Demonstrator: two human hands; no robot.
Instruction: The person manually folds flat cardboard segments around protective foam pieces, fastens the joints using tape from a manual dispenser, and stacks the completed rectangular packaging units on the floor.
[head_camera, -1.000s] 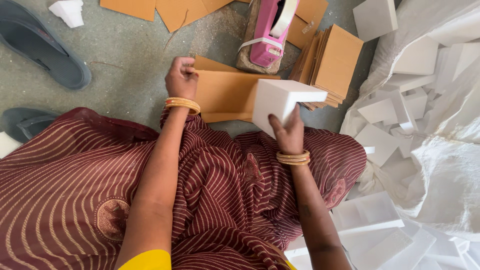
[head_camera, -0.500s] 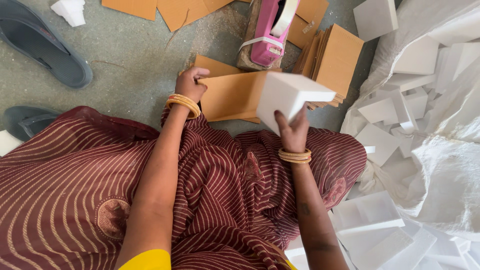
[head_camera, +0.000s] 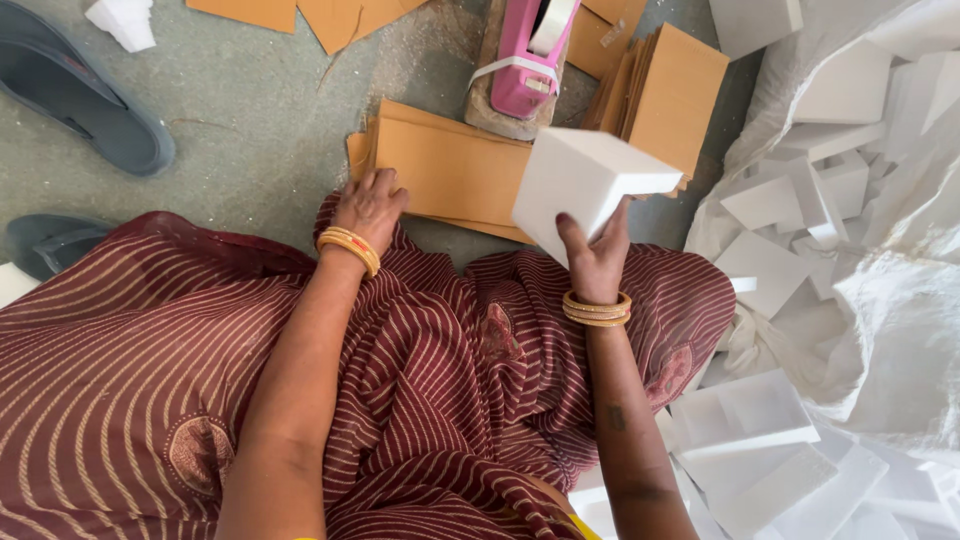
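Observation:
My right hand (head_camera: 596, 255) holds a white foam block (head_camera: 585, 185) lifted above my lap, thumb on its near face. My left hand (head_camera: 368, 205) rests with fingers curled on the near left edge of a stack of flat brown cardboard sheets (head_camera: 450, 170) lying on the floor in front of my knees. Both wrists carry yellow bangles. A maroon striped cloth (head_camera: 200, 370) covers my lap and legs.
A pink tape dispenser (head_camera: 525, 55) stands behind the sheets. Folded brown cartons (head_camera: 675, 90) lean at the right of it. Several white foam blocks (head_camera: 790, 270) lie in a white sack at the right. Grey slippers (head_camera: 80, 95) lie at left. Cardboard scraps (head_camera: 300, 15) lie at the top.
My right hand has tilted and raised the foam block slightly to the right. My left hand slid down from the sheets' top toward their near left edge.

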